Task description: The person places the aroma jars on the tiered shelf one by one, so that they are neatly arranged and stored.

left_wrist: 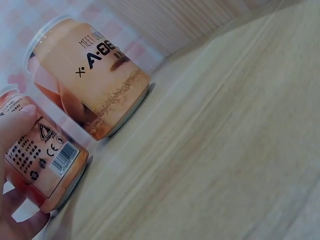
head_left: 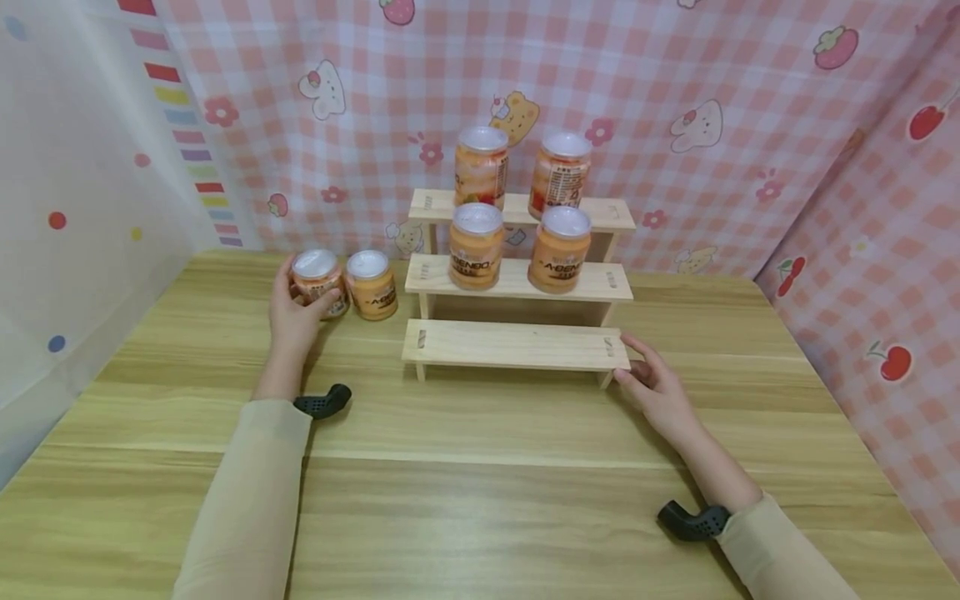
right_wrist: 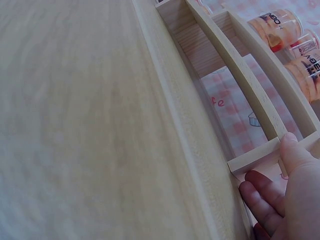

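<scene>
My left hand [head_left: 294, 315] holds an orange can [head_left: 318, 279] with a pale lid, thumb across its printed side. In the left wrist view, that can [left_wrist: 47, 157] shows a barcode and stands on the tabletop. Just right of it is a second orange can [head_left: 372, 287], with dark lettering. A three-step wooden display rack [head_left: 517, 343] stands right of the cans. My right hand [head_left: 660, 392] grips the right end of its lowest step, thumb at the front corner; the right wrist view shows the thumb on the wood and the other fingers [right_wrist: 262, 200] beside the leg.
Two cans [head_left: 477, 250] stand on the middle step and two more [head_left: 482, 171] on the top step. Behind the wooden table [head_left: 480, 500] hangs a pink checked cloth [head_left: 270, 133]; another cloth [head_left: 885, 308] closes the right side. Each wrist wears a black device [head_left: 322, 404].
</scene>
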`<state>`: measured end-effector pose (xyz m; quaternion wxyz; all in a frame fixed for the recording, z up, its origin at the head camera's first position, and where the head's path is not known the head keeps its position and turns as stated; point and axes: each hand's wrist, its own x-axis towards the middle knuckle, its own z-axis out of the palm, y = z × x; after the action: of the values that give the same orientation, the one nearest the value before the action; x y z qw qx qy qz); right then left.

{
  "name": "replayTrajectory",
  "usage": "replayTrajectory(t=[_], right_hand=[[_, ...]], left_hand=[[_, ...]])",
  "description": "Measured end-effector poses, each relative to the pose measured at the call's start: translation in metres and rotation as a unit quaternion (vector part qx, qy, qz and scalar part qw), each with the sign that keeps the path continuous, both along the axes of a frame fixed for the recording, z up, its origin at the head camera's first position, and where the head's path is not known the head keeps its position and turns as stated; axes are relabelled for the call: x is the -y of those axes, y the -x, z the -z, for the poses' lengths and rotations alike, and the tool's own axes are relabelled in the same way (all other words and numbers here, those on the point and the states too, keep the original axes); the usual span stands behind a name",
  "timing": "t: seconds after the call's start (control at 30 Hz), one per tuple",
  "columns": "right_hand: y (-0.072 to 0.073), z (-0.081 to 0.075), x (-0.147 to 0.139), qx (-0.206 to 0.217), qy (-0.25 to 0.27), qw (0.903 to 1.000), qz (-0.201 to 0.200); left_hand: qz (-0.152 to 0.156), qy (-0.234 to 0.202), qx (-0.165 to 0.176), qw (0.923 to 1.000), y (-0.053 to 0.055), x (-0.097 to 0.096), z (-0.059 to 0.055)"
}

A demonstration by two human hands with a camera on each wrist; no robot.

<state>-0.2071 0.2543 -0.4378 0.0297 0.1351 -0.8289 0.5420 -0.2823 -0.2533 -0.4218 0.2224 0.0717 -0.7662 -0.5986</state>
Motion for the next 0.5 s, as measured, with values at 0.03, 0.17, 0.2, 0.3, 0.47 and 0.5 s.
replayTrajectory(t=[0.03, 0.17, 0.2, 0.3, 0.47, 0.5], right_hand=[[0.000, 0.000, 0.000, 0.000, 0.000, 1.0000, 0.000], [0.000, -0.001, 0.000, -0.003, 0.002, 1.0000, -0.002], [0.000, -0.001, 0.000, -0.004, 0.003, 1.0000, -0.003], [0.000, -0.001, 0.000, -0.004, 0.007, 1.0000, -0.005], [0.000, 0.001, 0.000, 0.000, 0.002, 1.0000, -0.003], [0.000, 0.001, 0.000, -0.001, 0.001, 1.0000, -0.003]], left_hand=[[-0.006, 0.000, -0.004, 1.0000, 0.000, 0.000, 0.000], [-0.023, -0.008, -0.011, 0.9996, 0.000, 0.002, -0.002], [-0.027, -0.010, -0.010, 0.9995, -0.001, 0.002, -0.003], [-0.036, -0.018, -0.010, 0.9991, -0.001, 0.004, -0.007], [-0.046, -0.035, -0.019, 0.9981, -0.005, 0.005, -0.019], [-0.050, -0.034, -0.024, 0.9979, -0.006, 0.006, -0.022]])
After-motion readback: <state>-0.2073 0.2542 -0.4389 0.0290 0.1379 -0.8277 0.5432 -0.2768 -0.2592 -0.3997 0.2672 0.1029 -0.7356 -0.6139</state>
